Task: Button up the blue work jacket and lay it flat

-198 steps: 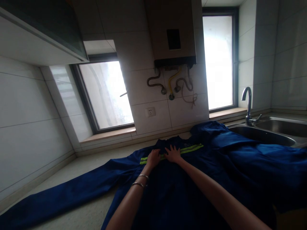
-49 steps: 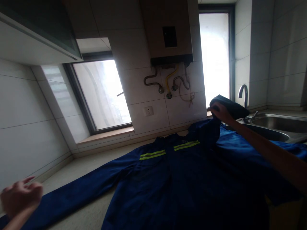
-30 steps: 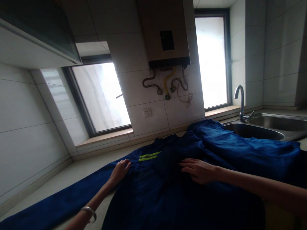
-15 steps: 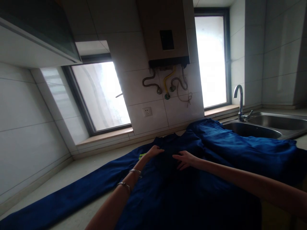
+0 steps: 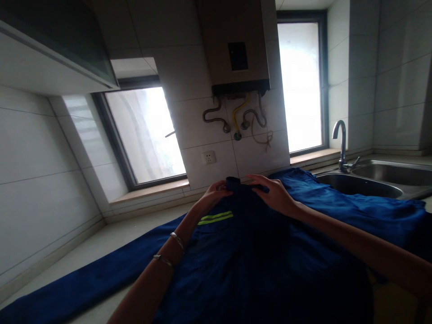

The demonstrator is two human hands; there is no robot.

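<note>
A dark blue work jacket [image 5: 216, 261] with a yellow-green reflective stripe [image 5: 216, 218] lies over the counter, one long sleeve [image 5: 84, 274] stretched out to the left. Its collar [image 5: 232, 183] is raised between my hands. My left hand [image 5: 216, 191], with two silver bracelets on the wrist, pinches the collar's left side. On the other side my right hand [image 5: 275, 195] has its thumb and lower fingers closed at the collar, while one finger points out straight. The dark cloth partly hides this right-hand grip. More blue cloth [image 5: 324, 198] is bunched to the right.
A double steel sink [image 5: 388, 173] with a faucet [image 5: 342, 144] is at the right, its rim close to the cloth. Behind are a tiled wall, a socket [image 5: 209, 157], a water heater [image 5: 236, 49] with pipes, and two windows. Pale countertop [image 5: 141, 234] shows at left.
Both hands have moved up and away from me, and the collar has come up with them. More of the reflective stripe shows. My right hand has gone from spread fingers to holding the collar.
</note>
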